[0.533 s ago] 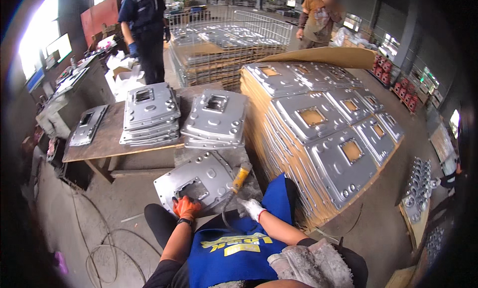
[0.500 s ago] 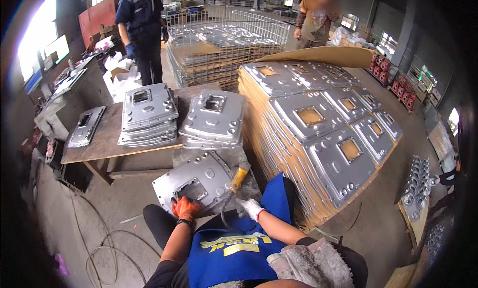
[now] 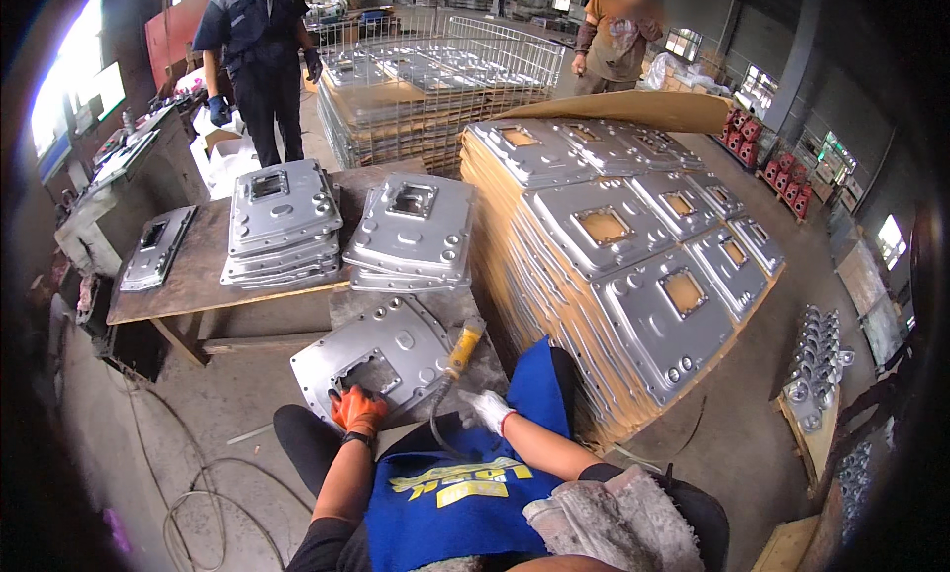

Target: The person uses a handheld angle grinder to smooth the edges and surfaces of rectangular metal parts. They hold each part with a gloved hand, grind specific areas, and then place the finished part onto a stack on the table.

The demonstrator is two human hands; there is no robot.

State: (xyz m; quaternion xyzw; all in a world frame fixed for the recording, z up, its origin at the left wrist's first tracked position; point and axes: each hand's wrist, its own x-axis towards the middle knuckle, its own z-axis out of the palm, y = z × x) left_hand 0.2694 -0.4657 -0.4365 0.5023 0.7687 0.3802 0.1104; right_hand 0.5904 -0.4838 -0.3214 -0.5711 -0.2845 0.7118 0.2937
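Observation:
A silver cast metal cover plate with a roughly square opening lies tilted on the grey work surface before me. My left hand, in an orange glove, is closed on its near edge, with fingers reaching into the opening. On the plate's right side rests a yellow-bodied hand tool whose dark cord curves down toward my lap. My right hand, in a white glove, is beside that cord over my blue apron. Its fingers look stretched out, and nothing shows in them.
Two stacks of covers and a single cover sit on a wooden table. At right rises a tall pallet of covers layered with cardboard. A hose coils on the left floor. Two people stand beyond.
The whole view has shifted slightly left. The person at the far left has moved a little leftward. My hands, the cover plate and the yellow tool keep nearly the same positions relative to each other.

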